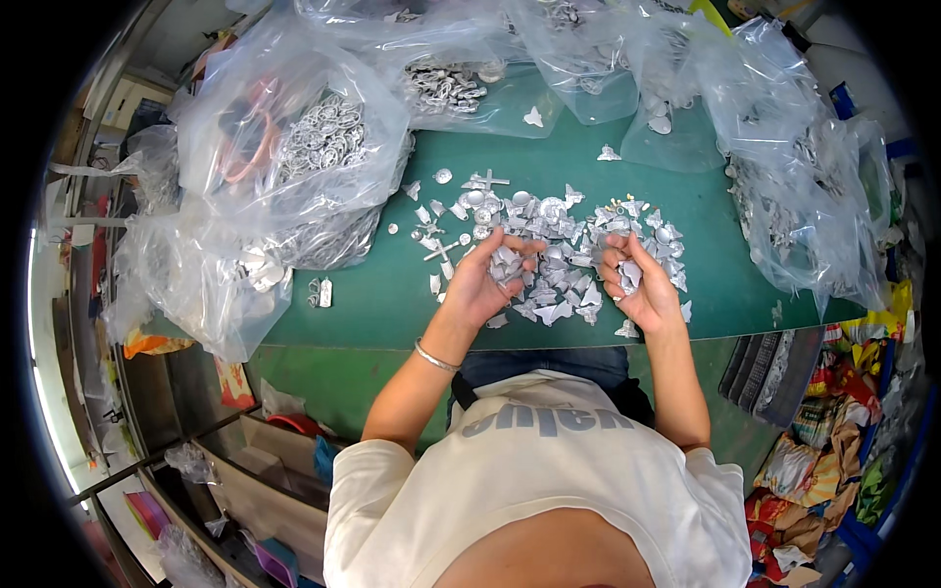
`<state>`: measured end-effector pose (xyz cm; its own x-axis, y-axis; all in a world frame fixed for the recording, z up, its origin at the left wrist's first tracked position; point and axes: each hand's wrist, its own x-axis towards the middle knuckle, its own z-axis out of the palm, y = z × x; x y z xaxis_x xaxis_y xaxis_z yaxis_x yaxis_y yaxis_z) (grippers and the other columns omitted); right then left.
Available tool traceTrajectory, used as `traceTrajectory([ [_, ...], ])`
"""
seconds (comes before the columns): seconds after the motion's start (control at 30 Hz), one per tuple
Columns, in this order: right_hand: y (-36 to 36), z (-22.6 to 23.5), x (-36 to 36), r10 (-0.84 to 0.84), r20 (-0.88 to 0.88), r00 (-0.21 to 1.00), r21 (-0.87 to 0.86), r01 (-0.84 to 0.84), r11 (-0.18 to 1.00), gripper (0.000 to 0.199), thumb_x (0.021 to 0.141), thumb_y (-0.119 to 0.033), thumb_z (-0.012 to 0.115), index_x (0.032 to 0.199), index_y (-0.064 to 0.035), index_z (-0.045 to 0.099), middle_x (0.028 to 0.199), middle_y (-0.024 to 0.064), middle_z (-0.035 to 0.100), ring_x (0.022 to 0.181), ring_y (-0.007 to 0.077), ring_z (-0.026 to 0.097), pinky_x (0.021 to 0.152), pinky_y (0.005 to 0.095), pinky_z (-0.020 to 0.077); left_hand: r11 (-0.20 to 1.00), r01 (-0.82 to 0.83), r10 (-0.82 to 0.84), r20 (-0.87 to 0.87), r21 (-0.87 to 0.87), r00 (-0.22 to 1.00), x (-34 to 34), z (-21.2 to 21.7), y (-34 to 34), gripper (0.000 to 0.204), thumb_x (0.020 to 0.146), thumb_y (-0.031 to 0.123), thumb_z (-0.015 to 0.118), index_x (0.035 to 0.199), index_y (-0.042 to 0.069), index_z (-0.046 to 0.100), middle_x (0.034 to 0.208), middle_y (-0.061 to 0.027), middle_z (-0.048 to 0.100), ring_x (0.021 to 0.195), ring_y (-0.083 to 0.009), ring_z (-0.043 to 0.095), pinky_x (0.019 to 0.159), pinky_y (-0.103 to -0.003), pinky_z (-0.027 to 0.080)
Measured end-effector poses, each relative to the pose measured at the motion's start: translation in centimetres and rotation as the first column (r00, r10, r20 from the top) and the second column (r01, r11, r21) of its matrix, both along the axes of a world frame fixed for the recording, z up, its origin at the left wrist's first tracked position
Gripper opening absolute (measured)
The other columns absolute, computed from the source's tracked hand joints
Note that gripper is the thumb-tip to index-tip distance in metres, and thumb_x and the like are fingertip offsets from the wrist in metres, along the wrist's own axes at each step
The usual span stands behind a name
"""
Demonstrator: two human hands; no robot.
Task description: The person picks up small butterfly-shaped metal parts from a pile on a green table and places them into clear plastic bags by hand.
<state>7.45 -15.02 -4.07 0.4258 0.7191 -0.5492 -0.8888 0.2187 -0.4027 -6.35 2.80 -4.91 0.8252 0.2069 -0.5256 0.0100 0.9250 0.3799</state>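
Note:
A loose pile of small silver metal pieces (555, 292) covers the middle of the green table (559, 157); several look butterfly-shaped, others round or like crosses. At the pile's left side, my left hand (471, 289) is cupped with its fingers curled round a few silver metal pieces (505, 265). My right hand (654, 297), at the pile's right side, holds silver metal pieces (628, 276) between thumb and curled fingers. How many each hand holds is partly hidden. A silver cross (486, 180) lies at the pile's far edge.
Clear plastic bags of metal parts stand at the left (323, 142), along the back (446, 88) and at the right (799, 186). Two small metal pieces (321, 292) lie near the front left edge. An open drawer (260, 461) is below left; colourful packages (814, 441) are stacked at right.

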Motion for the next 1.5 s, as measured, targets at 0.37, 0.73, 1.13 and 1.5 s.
traceTrajectory([
  [0.37,-0.6,-0.5,-0.6,0.315,0.824,0.472,-0.415,0.122,0.902,0.013,0.086,-0.01,0.057,0.093,-0.0013,0.062,0.057,-0.0093,0.041,0.053,-0.0001,0.031,0.047,0.0192,0.0221,-0.133,0.115,-0.183,-0.139,0.984,0.973,1.4,-1.5,-1.7,0.018,0.078,0.013,0.065,0.093,0.005,0.061,0.074,-0.0048,0.054,0.065,-0.0184,0.057,0.055,-0.032,0.046],
  [0.73,-2.2,-0.3,0.2,0.198,0.656,0.728,-0.4,0.112,0.91,0.012,0.085,-0.009,0.057,0.094,-0.0018,0.063,0.054,-0.0083,0.039,0.051,0.0001,0.032,0.045,0.0193,0.0248,0.288,0.165,-0.303,-0.074,0.943,0.95,3.3,-1.0,-1.6,0.016,0.083,0.013,0.058,0.096,0.003,0.057,0.071,-0.0039,0.051,0.057,-0.0142,0.049,0.046,-0.025,0.039],
  [1.13,0.9,-0.9,0.1,0.42,0.881,0.219,-0.466,0.242,0.851,0.016,0.083,-0.013,0.056,0.095,-0.0038,0.063,0.056,0.0057,0.054,0.047,0.018,0.05,0.045,0.0291,0.039,0.325,0.162,-0.183,-0.107,0.932,0.977,0.0,-1.3,-1.1,0.023,0.086,0.022,0.056,0.079,0.001,0.062,0.066,-0.0074,0.055,0.053,-0.0155,0.049,0.04,-0.024,0.034],
  [1.5,-5.3,-1.4,3.6,-0.229,0.371,0.9,-0.064,0.27,0.961,0.02,0.09,-0.013,0.052,0.103,0.0021,0.054,0.067,0.0013,0.048,0.054,0.0093,0.044,0.045,0.0212,0.0364,-0.707,0.254,-0.096,-0.445,0.66,0.89,4.8,-0.4,-4.9,0.011,0.075,0.014,0.062,0.079,0.005,0.058,0.072,-0.0099,0.054,0.063,-0.0282,0.059,0.054,-0.038,0.047],
])
